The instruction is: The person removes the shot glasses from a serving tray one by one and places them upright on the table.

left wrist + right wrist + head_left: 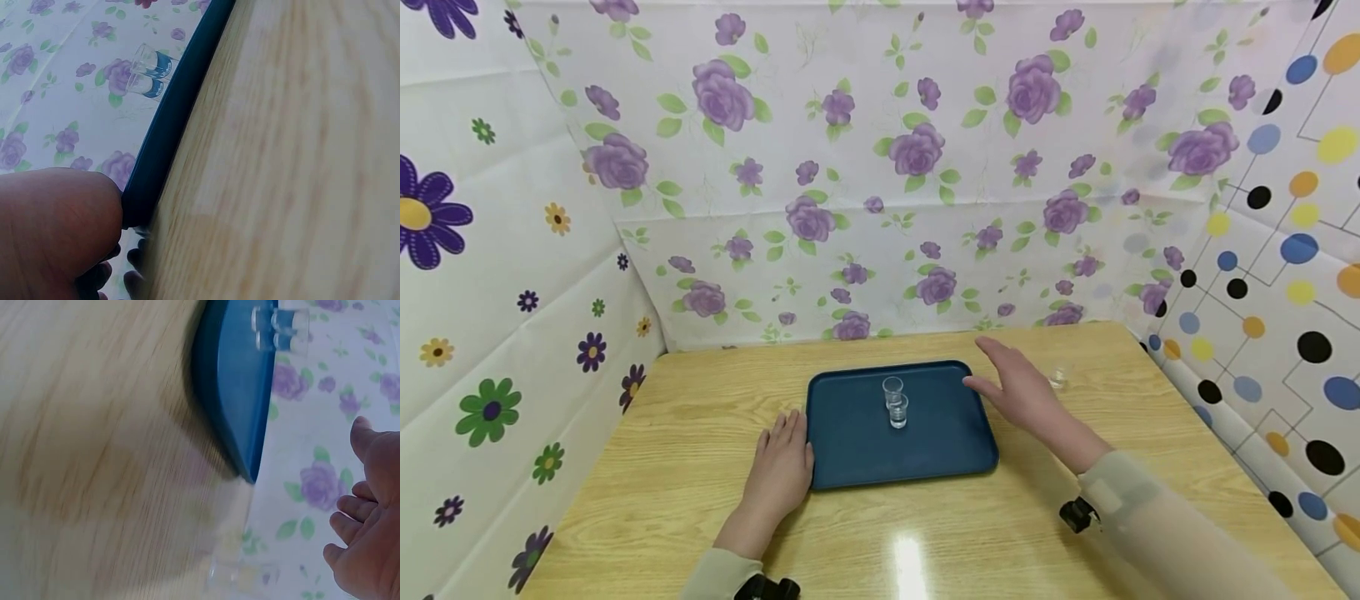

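Two clear shot glasses stand on a dark blue tray (850, 458), the nearer glass (898, 413) just in front of the farther glass (892, 387). My left hand (781, 467) rests flat on the table against the tray's left edge, fingers straight. Above the tray's right edge my right hand (1026, 392) hovers with fingers extended and thumb apart, holding nothing. A third clear glass (1058, 377) stands on the table just beyond the right hand; in the right wrist view this glass (240, 575) shows faintly at the bottom.
The light wood table (700, 417) meets a floral sheet (865, 167) at its back edge. Patterned sheets hang on both sides, one with flowers (490, 408) at the left and one with coloured dots (1315, 346) at the right.
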{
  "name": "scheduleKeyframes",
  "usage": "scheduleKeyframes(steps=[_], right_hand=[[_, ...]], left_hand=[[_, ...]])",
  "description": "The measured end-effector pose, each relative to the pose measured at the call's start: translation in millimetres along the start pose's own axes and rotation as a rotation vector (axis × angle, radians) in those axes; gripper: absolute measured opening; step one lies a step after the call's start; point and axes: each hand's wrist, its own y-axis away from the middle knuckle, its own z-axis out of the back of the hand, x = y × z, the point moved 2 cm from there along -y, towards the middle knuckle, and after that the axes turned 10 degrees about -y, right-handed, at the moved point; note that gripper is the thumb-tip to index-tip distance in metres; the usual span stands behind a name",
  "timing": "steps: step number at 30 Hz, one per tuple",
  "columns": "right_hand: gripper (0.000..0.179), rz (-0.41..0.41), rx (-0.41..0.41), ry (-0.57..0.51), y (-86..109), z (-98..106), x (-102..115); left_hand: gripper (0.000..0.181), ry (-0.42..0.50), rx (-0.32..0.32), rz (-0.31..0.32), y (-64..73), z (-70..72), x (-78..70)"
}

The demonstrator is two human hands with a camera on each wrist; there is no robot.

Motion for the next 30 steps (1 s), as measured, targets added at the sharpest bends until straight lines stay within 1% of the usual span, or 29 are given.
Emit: scheduleKeyframes(steps=[4,6,12,19,26,30], right_hand=[[0.079,0.007,0.008,0.012,-4.9,-12.7,13.4],[0.079,0.009,0.023,0.018,-6.9,-19.0,20.1],[0.084,0.030,0.067,0.037,-9.2,-37.5,37.2],[0.088,0.027,0.093,0.101,-9.9,-59.3,49.1],[0.088,0.006,0.129,0.143,-11.0,-72.4,60.7],[0.089,-0.009,0.124,0.163,-13.2,-78.7,64.3]], left_hand=[[0.056,0.006,0.006,0.003,-1.4,-0.1,0.2],[0.057,0.006,0.012,0.006,-2.0,0.3,0.2],[0.057,0.015,0.004,0.009,-3.4,1.2,0.3],[0.057,0.013,0.020,0.012,-3.4,-2.7,1.7],[0.057,0.023,0.018,0.011,-1.0,-3.1,1.1],[0.057,0.022,0.021,0.014,-1.5,-2.4,0.2]])
